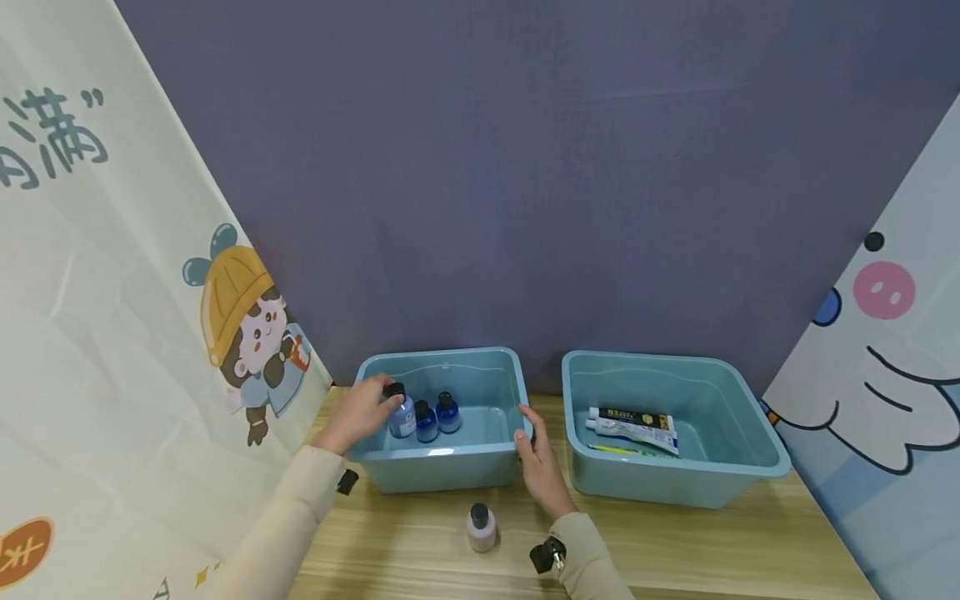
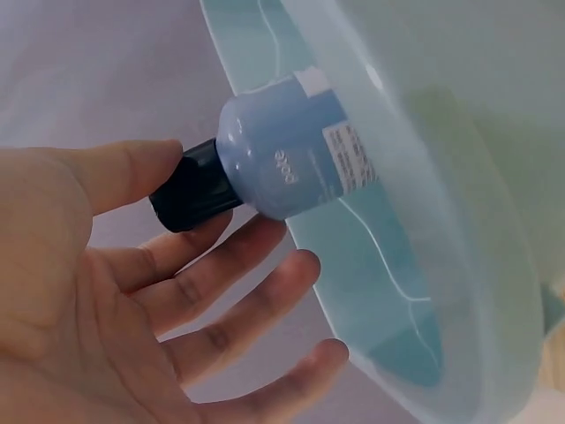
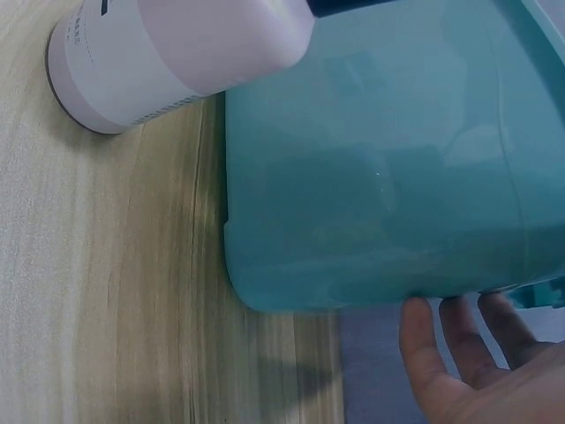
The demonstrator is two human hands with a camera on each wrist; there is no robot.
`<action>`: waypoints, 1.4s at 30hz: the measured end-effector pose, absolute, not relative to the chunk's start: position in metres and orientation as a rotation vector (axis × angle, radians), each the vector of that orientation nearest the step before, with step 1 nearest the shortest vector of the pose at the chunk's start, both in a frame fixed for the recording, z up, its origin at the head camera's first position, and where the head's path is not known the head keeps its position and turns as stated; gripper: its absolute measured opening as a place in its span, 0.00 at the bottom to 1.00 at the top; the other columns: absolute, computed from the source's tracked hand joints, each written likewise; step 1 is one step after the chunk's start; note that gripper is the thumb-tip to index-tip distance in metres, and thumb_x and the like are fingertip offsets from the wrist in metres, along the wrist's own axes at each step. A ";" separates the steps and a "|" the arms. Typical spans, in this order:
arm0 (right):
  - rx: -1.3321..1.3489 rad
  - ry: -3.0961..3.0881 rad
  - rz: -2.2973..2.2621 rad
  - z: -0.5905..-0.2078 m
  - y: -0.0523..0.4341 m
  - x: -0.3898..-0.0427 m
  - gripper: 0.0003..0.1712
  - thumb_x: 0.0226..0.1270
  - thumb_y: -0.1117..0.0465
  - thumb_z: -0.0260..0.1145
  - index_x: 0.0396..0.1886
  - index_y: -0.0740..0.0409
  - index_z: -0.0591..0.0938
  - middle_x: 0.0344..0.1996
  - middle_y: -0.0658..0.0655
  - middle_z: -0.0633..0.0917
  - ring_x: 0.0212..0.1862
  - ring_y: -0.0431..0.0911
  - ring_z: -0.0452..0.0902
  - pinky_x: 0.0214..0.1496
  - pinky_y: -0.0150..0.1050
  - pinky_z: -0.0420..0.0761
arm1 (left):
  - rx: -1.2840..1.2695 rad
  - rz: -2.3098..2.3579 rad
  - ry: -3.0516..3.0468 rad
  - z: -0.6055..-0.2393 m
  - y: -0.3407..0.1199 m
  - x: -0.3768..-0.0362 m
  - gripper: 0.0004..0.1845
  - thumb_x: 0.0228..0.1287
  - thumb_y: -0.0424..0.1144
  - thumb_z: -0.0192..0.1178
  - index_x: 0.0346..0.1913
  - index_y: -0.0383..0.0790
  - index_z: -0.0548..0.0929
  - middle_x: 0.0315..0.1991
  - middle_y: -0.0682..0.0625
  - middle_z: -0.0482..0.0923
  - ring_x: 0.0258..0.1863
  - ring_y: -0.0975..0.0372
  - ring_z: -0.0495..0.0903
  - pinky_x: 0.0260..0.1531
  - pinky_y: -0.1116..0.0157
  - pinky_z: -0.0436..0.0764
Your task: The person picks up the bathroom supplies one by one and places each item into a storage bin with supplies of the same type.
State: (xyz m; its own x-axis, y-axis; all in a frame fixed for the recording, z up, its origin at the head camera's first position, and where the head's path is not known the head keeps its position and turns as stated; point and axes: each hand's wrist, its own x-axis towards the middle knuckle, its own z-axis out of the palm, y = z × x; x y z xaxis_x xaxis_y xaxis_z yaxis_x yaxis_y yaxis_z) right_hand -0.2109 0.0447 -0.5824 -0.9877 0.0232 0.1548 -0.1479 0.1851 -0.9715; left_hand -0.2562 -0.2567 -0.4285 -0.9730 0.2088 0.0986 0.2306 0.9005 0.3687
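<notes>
Left hand (image 1: 360, 410) was pinching the pale blue bottle's (image 1: 402, 417) black cap inside the left teal bin (image 1: 442, 467), right hand (image 1: 538, 467) flat against its right wall, so probably letting go next.

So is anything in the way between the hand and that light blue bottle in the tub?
No, nothing is. The left hand already touches the light blue bottle at its black cap, inside the left tub. Two dark blue bottles stand beside it, not between.

Toothpaste tube (image 1: 632, 427) inside right-hand bin (image 1: 757, 467).
</notes>
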 end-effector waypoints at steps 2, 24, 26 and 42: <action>0.128 -2.314 1.921 -0.583 0.045 -0.211 0.28 0.85 0.45 0.48 0.79 0.36 0.59 0.78 0.60 0.62 0.65 0.57 0.67 0.63 0.58 0.71 | -0.351 -0.568 -3.028 -0.427 -0.257 -0.257 0.19 0.73 0.46 0.61 0.57 0.34 0.81 0.51 0.40 0.85 0.42 0.52 0.85 0.46 0.48 0.84; 0.136 -2.303 1.931 -0.583 0.046 -0.211 0.28 0.85 0.45 0.48 0.79 0.38 0.59 0.76 0.60 0.63 0.63 0.57 0.68 0.60 0.54 0.73 | -0.338 -0.307 -3.159 -0.416 -0.257 -0.275 0.13 0.70 0.48 0.63 0.31 0.44 0.81 0.28 0.50 0.75 0.24 0.57 0.73 0.24 0.60 0.66; 0.136 -2.304 1.934 -0.583 0.046 -0.211 0.28 0.85 0.45 0.48 0.79 0.38 0.59 0.77 0.60 0.63 0.63 0.57 0.68 0.61 0.56 0.72 | -0.346 -0.274 -3.174 -0.417 -0.258 -0.278 0.16 0.70 0.48 0.63 0.25 0.45 0.77 0.24 0.50 0.72 0.22 0.57 0.72 0.23 0.60 0.64; 0.132 -2.289 1.973 -0.584 0.045 -0.211 0.27 0.84 0.44 0.47 0.78 0.33 0.60 0.79 0.58 0.60 0.67 0.58 0.67 0.64 0.58 0.74 | -0.327 -0.159 -3.291 -0.418 -0.260 -0.296 0.24 0.67 0.46 0.66 0.17 0.48 0.66 0.18 0.55 0.57 0.20 0.61 0.61 0.25 0.60 0.61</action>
State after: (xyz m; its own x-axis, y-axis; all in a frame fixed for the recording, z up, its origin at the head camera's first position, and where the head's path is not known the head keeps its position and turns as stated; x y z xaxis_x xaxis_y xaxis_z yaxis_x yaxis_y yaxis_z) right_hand -0.2108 0.0451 -0.5838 -0.9894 0.0106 0.1451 -0.1420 0.1483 -0.9787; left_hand -0.2957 -0.2597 -0.4180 -0.9663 0.2027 -0.1585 0.1865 0.9761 0.1112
